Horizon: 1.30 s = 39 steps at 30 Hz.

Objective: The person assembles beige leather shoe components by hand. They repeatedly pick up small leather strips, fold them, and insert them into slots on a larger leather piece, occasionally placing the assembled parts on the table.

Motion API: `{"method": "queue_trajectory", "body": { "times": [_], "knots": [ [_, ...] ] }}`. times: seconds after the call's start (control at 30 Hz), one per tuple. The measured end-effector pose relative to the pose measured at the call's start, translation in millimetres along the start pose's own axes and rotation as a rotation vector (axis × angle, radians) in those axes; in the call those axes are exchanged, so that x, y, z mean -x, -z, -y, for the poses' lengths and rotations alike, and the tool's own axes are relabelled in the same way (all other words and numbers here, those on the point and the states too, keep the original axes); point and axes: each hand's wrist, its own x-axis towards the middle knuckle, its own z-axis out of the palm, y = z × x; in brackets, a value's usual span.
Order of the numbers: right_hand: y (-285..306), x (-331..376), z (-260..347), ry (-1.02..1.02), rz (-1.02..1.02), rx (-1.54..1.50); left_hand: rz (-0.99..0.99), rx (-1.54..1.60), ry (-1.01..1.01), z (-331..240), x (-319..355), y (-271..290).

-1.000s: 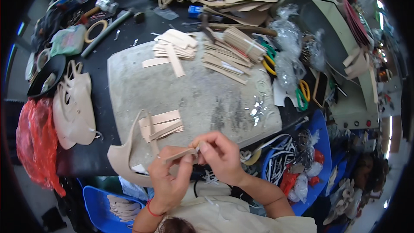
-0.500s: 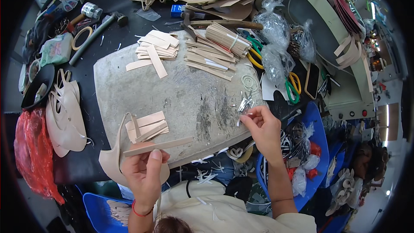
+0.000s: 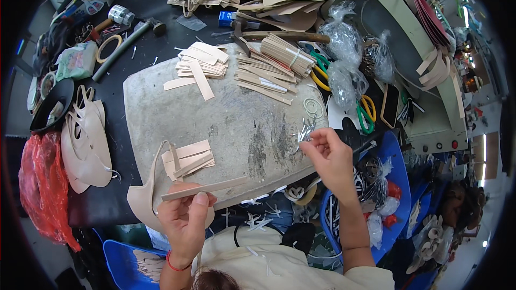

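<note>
My left hand [image 3: 183,220] pinches a long beige strip [image 3: 207,188] at the near edge of the grey stone slab [image 3: 226,123]. My right hand [image 3: 329,153] reaches over the slab's right side, its fingertips on a heap of small silver metal pieces [image 3: 302,133]. A short stack of beige strips [image 3: 188,157] lies just beyond my left hand, beside a curved beige sole piece [image 3: 144,196].
More beige strips [image 3: 201,62] and a bundled pile of strips [image 3: 279,59] lie at the slab's far side. Clear plastic bags [image 3: 346,48], green and yellow scissors [image 3: 366,111], a hammer [image 3: 126,40], a tape roll [image 3: 109,47], beige sandal uppers [image 3: 86,137] and a red bag [image 3: 43,188] surround it.
My hands, together over the strip a second ago, have parted. The right one went out to the silver pieces on the right; the left one kept the strip.
</note>
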Motion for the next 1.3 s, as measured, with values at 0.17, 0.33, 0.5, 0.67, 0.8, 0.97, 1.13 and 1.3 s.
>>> {"method": "queue_trajectory", "body": {
  "times": [0.17,0.33,0.5,0.67,0.8,0.97,1.13,1.3],
  "knots": [
    [-22.6,-1.9,3.7,-0.031,-0.015,0.024,0.000,-0.025,-0.003,5.2,3.2,2.5],
    [4.3,21.7,14.2,0.328,0.581,-0.043,-0.029,-0.058,0.008,7.7,1.1,7.0],
    [16.5,-8.1,-9.2,0.589,0.034,0.564,0.006,-0.052,-0.017,8.8,1.1,4.2],
    [5.4,-29.1,-24.8,0.718,0.061,0.558,0.014,0.007,0.013,6.6,2.9,3.4],
    [-2.9,-31.1,-20.3,0.552,-0.005,0.310,0.012,0.123,0.098,5.3,1.0,-0.2],
    [-4.8,-28.9,-14.1,0.427,0.021,0.122,0.046,0.210,0.188,9.5,-3.6,0.2],
    [-9.1,-26.7,5.9,0.399,-0.038,0.076,0.054,0.225,0.232,15.1,-4.2,1.7],
    [-25.4,4.0,36.4,0.031,0.375,-0.514,0.084,0.237,0.231,21.9,-8.8,3.2]
  ]
}}
